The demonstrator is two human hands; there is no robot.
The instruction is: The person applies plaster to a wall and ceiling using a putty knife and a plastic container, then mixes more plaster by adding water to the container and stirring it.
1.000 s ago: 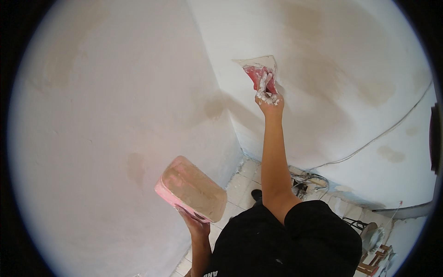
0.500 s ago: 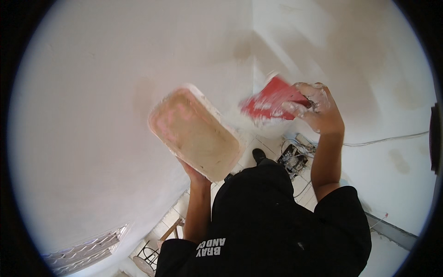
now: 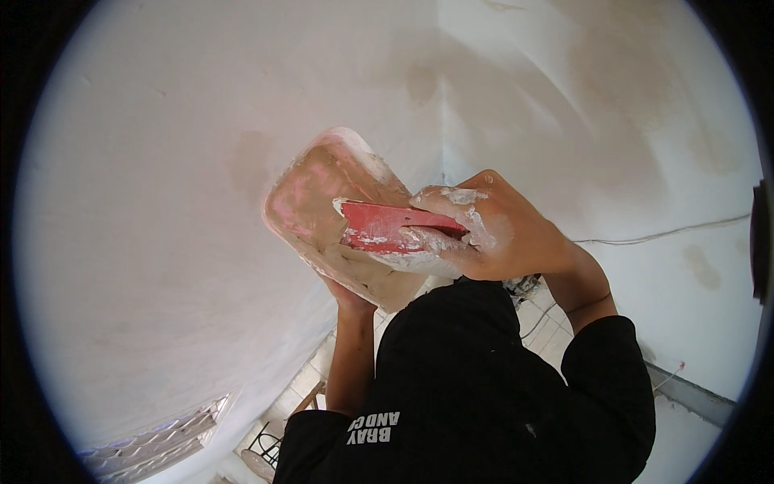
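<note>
My left hand (image 3: 345,295) holds a pink rectangular tray (image 3: 298,185) from below, mostly hidden under it; the tray is smeared with beige paste. My right hand (image 3: 476,226), with white paste on its fingers, grips a red putty scraper (image 3: 371,219) by its body and holds it down in the tray's right half, where the paste lies thicker. The scraper's lower edge is coated with pale paste and partly hidden.
A pale wall (image 3: 161,202) at left meets a patched wall (image 3: 605,145) behind the tray. A cable (image 3: 661,232) runs along the right wall above a grey strip (image 3: 689,391). A window grille (image 3: 153,440), tiled floor (image 3: 544,331) and round-seated stool (image 3: 256,461) show low down.
My right hand has come down from the right wall and leftward, bringing the scraper into the tray. The tray has risen in view, and the view has shifted toward the left wall.
</note>
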